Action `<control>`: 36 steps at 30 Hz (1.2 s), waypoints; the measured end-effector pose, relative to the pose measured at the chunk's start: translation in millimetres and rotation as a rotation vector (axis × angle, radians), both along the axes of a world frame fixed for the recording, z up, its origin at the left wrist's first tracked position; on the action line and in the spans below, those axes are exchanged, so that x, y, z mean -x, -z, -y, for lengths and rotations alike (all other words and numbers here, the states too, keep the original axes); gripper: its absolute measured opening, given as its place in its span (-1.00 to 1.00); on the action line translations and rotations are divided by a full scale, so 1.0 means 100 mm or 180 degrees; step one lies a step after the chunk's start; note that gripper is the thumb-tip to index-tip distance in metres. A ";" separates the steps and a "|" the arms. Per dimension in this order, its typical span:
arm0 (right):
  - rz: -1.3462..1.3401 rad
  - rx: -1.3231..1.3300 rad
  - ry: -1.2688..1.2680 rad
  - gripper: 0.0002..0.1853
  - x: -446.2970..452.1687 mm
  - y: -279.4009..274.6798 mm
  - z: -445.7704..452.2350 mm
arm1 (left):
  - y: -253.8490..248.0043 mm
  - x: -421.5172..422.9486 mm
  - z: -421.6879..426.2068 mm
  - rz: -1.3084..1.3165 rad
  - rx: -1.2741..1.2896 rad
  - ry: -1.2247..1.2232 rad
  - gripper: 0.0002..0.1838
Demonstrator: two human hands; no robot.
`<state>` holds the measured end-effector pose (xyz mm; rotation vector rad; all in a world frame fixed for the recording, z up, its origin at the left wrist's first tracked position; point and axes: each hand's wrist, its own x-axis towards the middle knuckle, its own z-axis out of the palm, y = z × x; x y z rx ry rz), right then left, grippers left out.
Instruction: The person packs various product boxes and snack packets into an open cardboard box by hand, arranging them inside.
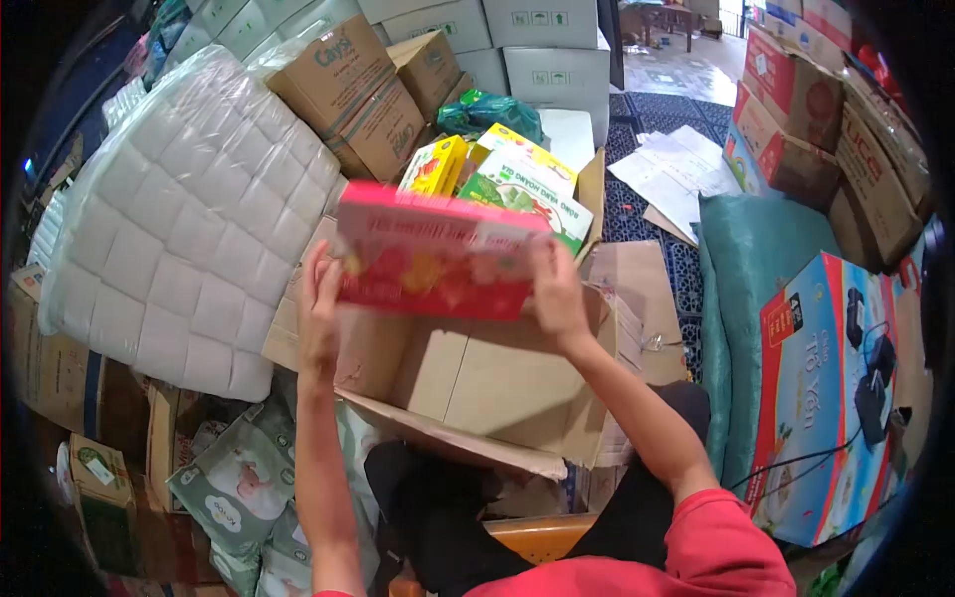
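Between my two hands I hold a red gift box (438,254) with yellow and pink pictures, blurred by motion. My left hand (320,298) grips its left end and my right hand (557,294) its right end. It is held above an open cardboard carton (487,383), whose visible floor is bare. Just beyond, a second carton (594,189) holds several packaged boxes, among them a green and white box (522,194) and a yellow box (434,167). The red box hides part of both cartons.
A plastic-wrapped quilted mattress (189,229) leans at the left. Green-grey packs (244,468) lie below it. Brown cartons (343,90) and white cartons (552,75) are stacked behind. On the right are a teal cushion (766,239) and a blue-red box (821,398) with black cables on it.
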<state>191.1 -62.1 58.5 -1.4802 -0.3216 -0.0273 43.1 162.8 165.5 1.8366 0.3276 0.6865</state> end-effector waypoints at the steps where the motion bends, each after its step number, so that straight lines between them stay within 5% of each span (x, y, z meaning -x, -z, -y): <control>1: 0.0118 0.0230 -0.0299 -0.49 0.13 0.15 -0.01 | 0.12 0.17 -0.06 -0.0438 -0.0555 -0.0152 -0.53; 3: -0.0633 0.0947 -0.0771 -0.39 0.39 0.74 -0.10 | 0.66 0.40 -0.43 -0.1433 -0.1632 -0.0326 -0.47; 5: -0.2860 0.0491 -0.2307 -0.42 0.54 0.72 -0.03 | 0.83 0.38 -0.17 -0.2540 -0.1965 -0.0391 -0.53; 6: -0.3165 0.0680 -0.2286 -0.48 0.54 0.81 -0.03 | 1.10 0.37 -0.27 -0.2646 -0.2537 -0.0126 -0.46; 11: -0.3744 0.0820 -0.1962 -0.63 0.38 1.27 -0.02 | 2.06 -0.20 -0.62 -0.3364 -0.1093 0.0223 -0.41; 13: -0.4137 0.0834 -0.2003 -0.64 0.19 1.10 0.16 | 1.92 -0.45 -0.35 -0.3403 -0.0474 0.0225 -0.46; 20: -0.3476 0.1440 -0.0818 -0.42 -0.04 1.29 0.15 | 2.70 -0.98 -0.13 -0.3570 0.0307 -0.0189 -0.56; 23: -0.3553 0.0399 -0.1468 -0.37 -0.12 1.43 0.13 | 2.82 -1.03 0.03 -0.3416 0.0572 -0.0263 -0.55; 27: -0.3486 0.0584 -0.1210 -0.34 -0.07 1.48 0.14 | 3.53 -1.12 -0.26 -0.3262 0.0428 -0.0270 -0.47; 30: -0.3398 0.0707 -0.1141 -0.35 -0.09 1.26 0.19 | 3.52 -1.09 -0.19 -0.3268 -0.0414 -0.0372 -0.57; 32: -0.3353 0.0646 -0.1304 -0.34 -0.10 1.25 0.20 | 3.27 -1.06 0.01 -0.3147 -0.0223 -0.0580 -0.63; 34: -0.3285 0.0816 -0.1172 -0.35 -0.08 1.29 0.16 | 3.87 -1.11 -0.32 -0.3018 0.0496 -0.0475 -0.63; 36: -0.3371 0.0538 -0.1387 -0.36 -0.02 0.98 0.21 | 3.83 -1.11 -0.36 -0.3016 0.0835 -0.0351 -0.65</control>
